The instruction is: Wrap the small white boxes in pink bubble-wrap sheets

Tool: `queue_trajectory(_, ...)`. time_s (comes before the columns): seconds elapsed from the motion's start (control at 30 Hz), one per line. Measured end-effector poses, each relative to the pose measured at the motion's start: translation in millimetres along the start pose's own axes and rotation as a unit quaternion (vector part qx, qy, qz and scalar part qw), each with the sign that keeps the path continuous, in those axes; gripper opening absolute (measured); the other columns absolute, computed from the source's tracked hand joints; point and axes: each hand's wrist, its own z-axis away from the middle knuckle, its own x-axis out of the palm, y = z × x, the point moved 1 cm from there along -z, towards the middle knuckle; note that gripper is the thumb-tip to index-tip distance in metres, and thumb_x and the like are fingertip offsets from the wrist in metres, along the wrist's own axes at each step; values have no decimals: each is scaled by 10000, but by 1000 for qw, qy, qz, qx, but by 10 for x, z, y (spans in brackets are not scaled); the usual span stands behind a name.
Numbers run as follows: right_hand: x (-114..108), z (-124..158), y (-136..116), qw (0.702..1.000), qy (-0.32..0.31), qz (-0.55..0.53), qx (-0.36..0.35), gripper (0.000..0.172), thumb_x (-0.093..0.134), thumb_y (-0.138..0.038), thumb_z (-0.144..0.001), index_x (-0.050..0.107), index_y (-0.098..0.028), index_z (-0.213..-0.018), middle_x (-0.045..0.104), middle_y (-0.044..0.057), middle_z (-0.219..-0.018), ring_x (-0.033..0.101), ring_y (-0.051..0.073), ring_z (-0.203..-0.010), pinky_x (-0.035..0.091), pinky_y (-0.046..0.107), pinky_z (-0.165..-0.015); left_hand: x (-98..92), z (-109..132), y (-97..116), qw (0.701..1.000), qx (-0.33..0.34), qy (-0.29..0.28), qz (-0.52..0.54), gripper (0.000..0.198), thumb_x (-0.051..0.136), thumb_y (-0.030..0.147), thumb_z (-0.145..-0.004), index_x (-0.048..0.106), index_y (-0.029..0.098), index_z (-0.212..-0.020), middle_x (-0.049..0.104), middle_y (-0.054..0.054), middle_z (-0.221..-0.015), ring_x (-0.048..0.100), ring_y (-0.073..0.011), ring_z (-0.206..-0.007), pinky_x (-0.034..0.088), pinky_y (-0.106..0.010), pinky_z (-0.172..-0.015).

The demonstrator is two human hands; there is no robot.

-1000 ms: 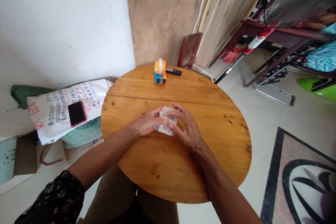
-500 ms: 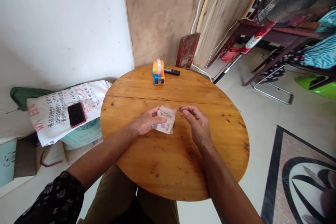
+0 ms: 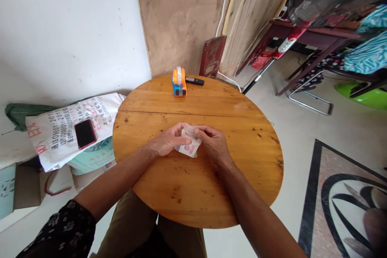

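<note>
Left hand point(image 3: 165, 143) and right hand point(image 3: 213, 144) both grip a small plastic packet point(image 3: 189, 146) on a round wooden table point(image 3: 199, 185)

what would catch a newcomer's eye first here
The left hand and right hand pinch a small crumpled packet at the middle of the round wooden table. At the table's far edge stands an orange and blue tape dispenser, and a dark phone lies on a printed sack to the left.
</note>
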Motion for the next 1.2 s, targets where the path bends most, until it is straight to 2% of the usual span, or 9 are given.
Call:
queue_trajectory(0.13, 9, 24, 2, 998, 29, 19, -55, 104, 731, -354, -733, 774, -262, -754, 744, 18, -867, 676, 204, -831, 525, 350, -786, -12, -18, 2, 999, -29, 14, 17, 588, 923, 246, -553, 593, 159, -1032, 687, -32, -963, 669, -156, -796, 509, -298, -746)
queue_trajectory(0.33, 2, 57, -23, 992, 6, 80, -100, 110, 682, -333, -802, 782, -288, -805, 729, 14, -846, 667, 217, -858, 500, 387, -851, -22, -26, 13, 998, -36, 35, 41, 524, 924, 242, -540, 629, 146, -963, 692, -22, -894, 667, -147, -764, 500, -284, -742)
queue_trajectory(0.5, -29, 60, -34, 992, -16, 103, -77, 135, 674, -367, -818, 769, -272, -825, 726, 28, -863, 660, 227, -862, 495, 391, -840, -39, -35, 8, 997, -18, 64, 30, 470, 910, 233, -558, 653, 143, -942, 691, -22, -874, 666, -147, -763, 498, -285, -751)
queue_trajectory(0.63, -62, 60, -104, 990, -55, 121, -52, 243, 621, -446, -853, 756, -245, -881, 731, 45, -919, 661, 233, -901, 494, 382, -840, -56, -46, 10, 997, -8, 76, 25, 452, 916, 259, -552, 667, 133, -907, 694, -27, -839, 657, -136, -717, 498, -271, -715)
queue_trajectory(0.77, -66, 60, -180, 981, -103, 159, -49, 319, 700, -441, -765, 720, -226, -1000, 717, 63, -1049, 650, 243, -984, 497, 382, -875, -70, -57, 5, 995, 11, 97, 31, 456, 918, 282, -544, 673, 120, -893, 690, -26, -816, 642, -124, -674, 493, -263, -674)
queue_trajectory(0.83, -55, 59, -182, 976, -99, 187, -59, 359, 743, -390, -699, 699, -223, -1014, 714, 64, -1050, 648, 234, -956, 503, 381, -866, -69, -63, -3, 994, 23, 101, 20, 448, 907, 290, -566, 677, 118, -909, 695, -34, -839, 643, -127, -684, 496, -270, -684)
queue_trajectory(0.93, -41, 61, -149, 973, -82, 207, -61, 367, 740, -345, -684, 670, -223, -1024, 728, 56, -1004, 655, 218, -894, 515, 374, -841, -56, -64, -8, 994, 38, 102, 1, 444, 900, 317, -581, 680, 122, -913, 701, -38, -858, 642, -127, -698, 497, -269, -695)
queue_trajectory(1.07, -63, 60, -128, 978, -67, 188, -61, 350, 740, -315, -685, 664, -216, -1012, 742, 57, -1012, 671, 219, -920, 509, 385, -891, -40, -36, 25, 996, 34, 77, -27, 445, 884, 368, -609, 687, 135, -933, 711, -41, -900, 645, -122, -727, 495, -250, -700)
queue_trajectory(1.2, -107, 53, -148, 984, -67, 159, -45, 357, 758, -312, -679, 686, -206, -1012, 749, 59, -1005, 678, 221, -921, 509, 393, -899, -61, -6, 63, 994, 40, 55, -90, 432, 857, 337, -644, 710, 156, -1007, 725, -46, -949, 658, -135, -807, 492, -247, -765)
